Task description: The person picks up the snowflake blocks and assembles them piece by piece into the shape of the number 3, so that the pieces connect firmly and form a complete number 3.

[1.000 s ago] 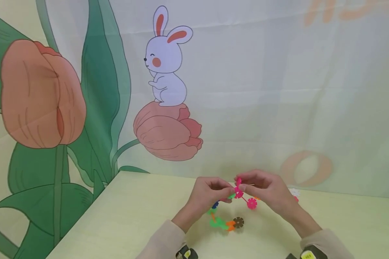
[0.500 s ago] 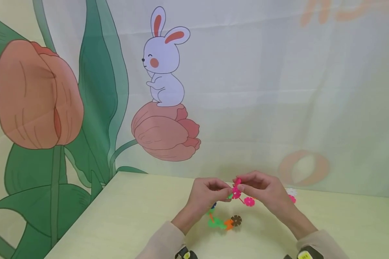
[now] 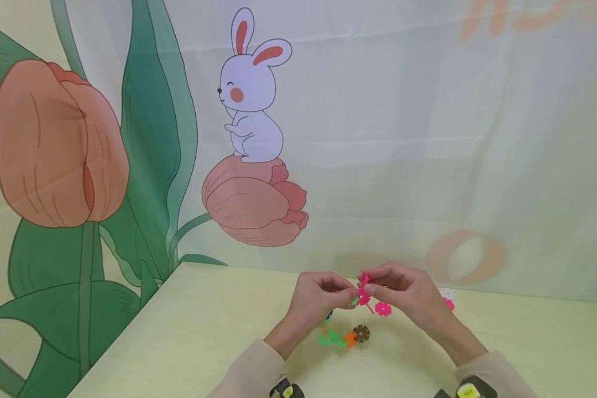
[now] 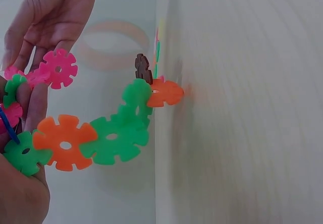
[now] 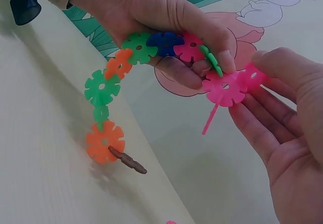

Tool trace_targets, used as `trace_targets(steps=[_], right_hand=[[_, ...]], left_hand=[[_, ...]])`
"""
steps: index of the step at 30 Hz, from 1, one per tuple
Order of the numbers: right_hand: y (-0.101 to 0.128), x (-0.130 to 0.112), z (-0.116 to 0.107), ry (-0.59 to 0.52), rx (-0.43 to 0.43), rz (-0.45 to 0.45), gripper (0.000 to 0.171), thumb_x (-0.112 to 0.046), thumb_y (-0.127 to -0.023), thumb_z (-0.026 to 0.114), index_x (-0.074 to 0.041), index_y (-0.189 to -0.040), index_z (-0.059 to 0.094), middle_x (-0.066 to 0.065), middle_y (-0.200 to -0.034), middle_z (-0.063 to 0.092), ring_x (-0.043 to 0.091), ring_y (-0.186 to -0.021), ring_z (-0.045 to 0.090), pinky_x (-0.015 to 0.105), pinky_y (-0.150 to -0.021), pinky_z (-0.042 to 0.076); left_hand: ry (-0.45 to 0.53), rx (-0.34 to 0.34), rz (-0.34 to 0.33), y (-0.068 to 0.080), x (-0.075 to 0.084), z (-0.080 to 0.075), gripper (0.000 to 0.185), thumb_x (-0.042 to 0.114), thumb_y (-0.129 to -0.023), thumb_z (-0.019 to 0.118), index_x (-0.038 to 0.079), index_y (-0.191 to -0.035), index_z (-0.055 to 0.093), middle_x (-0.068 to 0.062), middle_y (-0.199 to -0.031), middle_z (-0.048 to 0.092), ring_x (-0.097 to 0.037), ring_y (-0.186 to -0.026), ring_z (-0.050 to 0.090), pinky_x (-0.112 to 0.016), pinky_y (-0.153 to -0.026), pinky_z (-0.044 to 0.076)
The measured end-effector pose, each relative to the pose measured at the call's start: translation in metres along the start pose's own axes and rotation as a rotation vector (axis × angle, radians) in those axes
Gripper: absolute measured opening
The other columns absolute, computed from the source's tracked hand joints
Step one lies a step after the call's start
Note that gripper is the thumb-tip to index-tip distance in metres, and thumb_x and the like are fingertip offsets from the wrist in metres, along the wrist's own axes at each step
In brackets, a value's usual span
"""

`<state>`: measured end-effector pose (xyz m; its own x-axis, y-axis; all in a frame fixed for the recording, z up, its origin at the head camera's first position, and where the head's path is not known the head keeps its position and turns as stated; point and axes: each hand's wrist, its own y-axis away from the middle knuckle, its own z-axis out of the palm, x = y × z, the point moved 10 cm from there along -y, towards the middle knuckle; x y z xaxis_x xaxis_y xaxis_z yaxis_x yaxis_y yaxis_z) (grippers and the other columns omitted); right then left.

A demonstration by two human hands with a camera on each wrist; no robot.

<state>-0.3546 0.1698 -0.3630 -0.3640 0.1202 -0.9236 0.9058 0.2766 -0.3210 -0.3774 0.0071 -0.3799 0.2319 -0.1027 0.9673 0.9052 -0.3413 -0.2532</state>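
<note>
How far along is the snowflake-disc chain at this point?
Done: a linked chain of green, orange, blue and pink discs hangs from the left hand, its brown end disc touching the table. In hand: the right hand pinches a pink disc at the chain's upper end, where the left hand's grip holds a green disc. Left: a few loose pieces lie behind the right hand.

Both forearms angle inward above the table [image 3: 189, 331], left hand [image 3: 318, 301] curled and pinching the snowflake-disc chain [image 5: 151, 57], right hand [image 3: 408, 293] meeting it fingertip to fingertip, thumb and forefinger pinching a pink disc [image 5: 224, 88].
</note>
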Motion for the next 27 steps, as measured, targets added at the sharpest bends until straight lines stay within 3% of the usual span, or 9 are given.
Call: trace_targets(steps=[13,18,22,27], right_hand=[[0.0014,0.0045,-0.0014,-0.013,0.012,0.011,0.024,-0.014,-0.097,0.08,-0.004,-0.118,0.075,0.013,-0.113,0.077,0.028,-0.103,0.075,0.037,-0.093,0.061],[0.0013,0.0055,-0.001,0.02,0.01,0.047,0.028,-0.02,-0.097,0.081,-0.008,-0.122,0.076,0.01,-0.116,0.077,0.027,-0.106,0.075,0.036,-0.096,0.059],[0.001,0.0052,-0.0022,0.037,0.015,0.062,0.03,-0.023,-0.097,0.081,-0.011,-0.124,0.077,0.008,-0.118,0.077,0.027,-0.108,0.075,0.036,-0.097,0.059],[0.0002,0.0023,-0.0019,0.051,0.011,0.061,0.031,-0.025,-0.098,0.08,-0.013,-0.126,0.077,0.009,-0.121,0.077,0.025,-0.11,0.074,0.035,-0.097,0.059]], left_hand=[[0.024,-0.032,-0.011,-0.0024,0.0011,0.0012,0.009,-0.001,-0.092,0.079,-0.009,-0.095,0.078,-0.01,-0.09,0.076,-0.017,-0.074,0.076,-0.04,-0.077,0.066],[-0.021,-0.047,-0.021,-0.0013,-0.0025,0.0006,0.009,0.003,-0.094,0.079,-0.005,-0.097,0.079,-0.009,-0.091,0.076,-0.019,-0.073,0.076,-0.039,-0.079,0.066],[-0.07,-0.046,-0.026,0.0001,-0.0023,0.0017,0.011,0.009,-0.094,0.081,-0.001,-0.096,0.08,-0.007,-0.09,0.078,-0.024,-0.074,0.078,-0.036,-0.08,0.065],[-0.064,-0.054,-0.039,0.0009,-0.0015,0.0043,0.012,0.011,-0.093,0.083,0.0,-0.097,0.081,-0.008,-0.091,0.079,-0.032,-0.08,0.078,-0.036,-0.077,0.066]])
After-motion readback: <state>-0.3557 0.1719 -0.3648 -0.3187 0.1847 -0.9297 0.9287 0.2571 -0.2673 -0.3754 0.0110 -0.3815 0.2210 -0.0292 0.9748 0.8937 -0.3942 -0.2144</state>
